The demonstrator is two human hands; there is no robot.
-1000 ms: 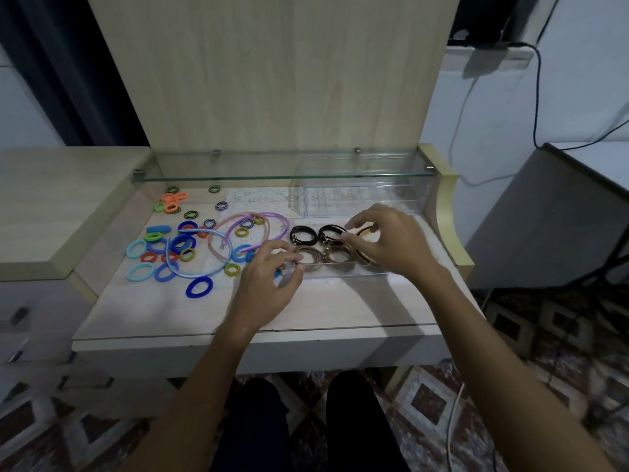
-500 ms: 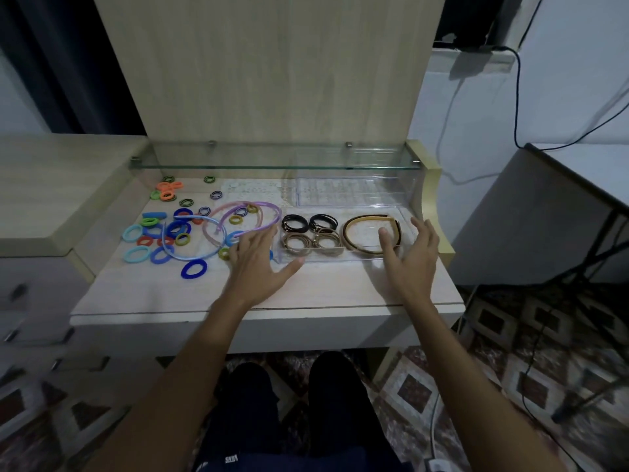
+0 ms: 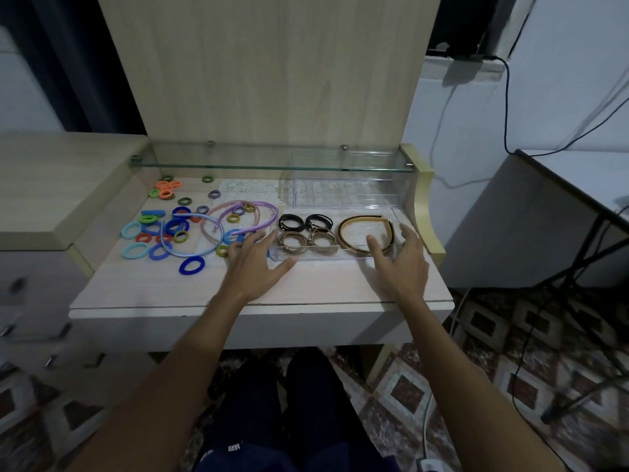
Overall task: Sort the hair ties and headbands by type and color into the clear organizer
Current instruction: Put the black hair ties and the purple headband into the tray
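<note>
Both hands are flat and empty: the left hand rests at the near-left corner of the clear organizer, the right hand at its near-right end. The loose hair ties and purple headband lie just left of the left hand, so I'd guess it grabs next. The headband runs left-right on the pale wooden desk, with a glass shelf behind.

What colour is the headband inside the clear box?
Tan and black headband, seen in the head view.
</note>
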